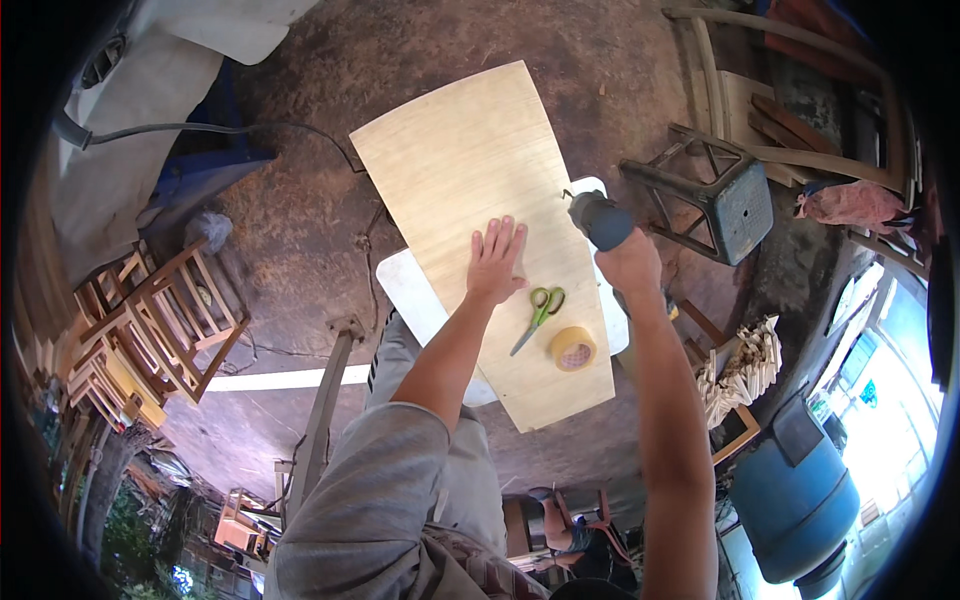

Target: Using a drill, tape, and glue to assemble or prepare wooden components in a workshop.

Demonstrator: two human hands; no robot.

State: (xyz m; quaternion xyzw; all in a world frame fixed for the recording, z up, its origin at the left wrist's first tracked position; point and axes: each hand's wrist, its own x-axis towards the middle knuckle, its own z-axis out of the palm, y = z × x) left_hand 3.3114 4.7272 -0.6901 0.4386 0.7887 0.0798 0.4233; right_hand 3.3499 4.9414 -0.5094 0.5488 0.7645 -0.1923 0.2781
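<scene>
A pale plywood board [460, 150] with a curved far edge lies slantwise in front of me on a white seat or stool top [405, 285], which shows past its sides. Flat on the board's middle rests my left hand [494, 262], fingers slightly spread. My right hand [632, 265] is closed round a dark, drill-like power tool [600, 220] at the board's right edge. The tool's thin, bent tip points left over the board; whether it touches is unclear. Green-handled scissors [541, 310] and a roll of yellowish tape [573, 349] lie near my left hand.
Right of the board lies a tipped dark stool [740, 210]. Wooden frames [165, 320] stand at left, near a black cable [250, 128]. A blue barrel [795, 505] is at lower right. Another person [575, 540] appears at the bottom.
</scene>
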